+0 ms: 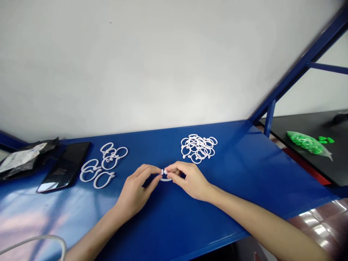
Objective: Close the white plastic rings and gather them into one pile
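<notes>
1. Spanning the view from left to right, the blue table (244, 181) ends against the white wall (163, 54) at the back. Its near edge runs under both forearms, and its right edge drops beside a blue frame post (269, 117).
2. Bare blue surface lies around and in front of the hands, with more off to the right.
3. The left hand (136, 192) and right hand (190, 179) meet near the table's middle. Thumb and forefinger of each are closed narrowly on the same white ring (165, 179).
4. A black phone (65, 166) lies flat at the far left, well apart from the hands.
5. A heap of rings (198, 148) sits just behind the right hand. A looser group of rings (104, 165) lies left of the left hand, near the phone.
6. The held ring sits low over the table between the fingertips. Its visible arc runs left to right and curves toward the near edge, and its two knobbed ends point toward the wall. Fingers hide the rest.
</notes>
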Demonstrator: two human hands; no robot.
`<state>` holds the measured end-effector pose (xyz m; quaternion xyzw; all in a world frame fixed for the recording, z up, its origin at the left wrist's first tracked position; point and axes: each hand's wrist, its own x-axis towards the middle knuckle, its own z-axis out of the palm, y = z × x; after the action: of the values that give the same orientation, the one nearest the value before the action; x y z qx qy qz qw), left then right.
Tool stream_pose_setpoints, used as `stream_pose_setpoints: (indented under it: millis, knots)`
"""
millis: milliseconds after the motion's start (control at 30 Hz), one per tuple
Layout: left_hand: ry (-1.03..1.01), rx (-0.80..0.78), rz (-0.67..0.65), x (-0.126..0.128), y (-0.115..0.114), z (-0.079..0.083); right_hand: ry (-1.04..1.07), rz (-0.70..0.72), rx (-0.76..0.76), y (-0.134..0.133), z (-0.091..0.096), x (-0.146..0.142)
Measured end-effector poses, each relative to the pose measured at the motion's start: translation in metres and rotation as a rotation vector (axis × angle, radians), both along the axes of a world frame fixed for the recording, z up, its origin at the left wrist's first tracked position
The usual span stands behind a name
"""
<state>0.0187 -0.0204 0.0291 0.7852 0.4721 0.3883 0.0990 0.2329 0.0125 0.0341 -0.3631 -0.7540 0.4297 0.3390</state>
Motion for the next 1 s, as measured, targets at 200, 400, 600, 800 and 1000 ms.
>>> stream_pose_setpoints:
  millis: [200, 400, 600, 800, 1000]
  knots:
    - [-0.147, -0.215, -0.022, 0.006, -0.005, 0.003, -0.066, 0.045, 0.315, -0.002, -0.006, 0.002]
    - [-0.144, -0.229, -0.031, 0.01, -0.01, 0.002, -0.188, 0.071, 0.418, -0.006, -0.002, 0.002]
    - [0.056, 0.114, -0.078, 0.009, -0.016, -0.004, -0.312, 0.123, 0.5, -0.014, 0.002, 0.003]
    - [0.185, 0.248, -0.155, 0.004, -0.009, -0.005, -0.4, 0.102, 0.525, -0.015, -0.001, 0.0]
    - [0.511, 0.102, 0.446, -0.045, 0.02, 0.006, -0.486, -0.152, 0.634, 0.011, -0.004, 0.01]
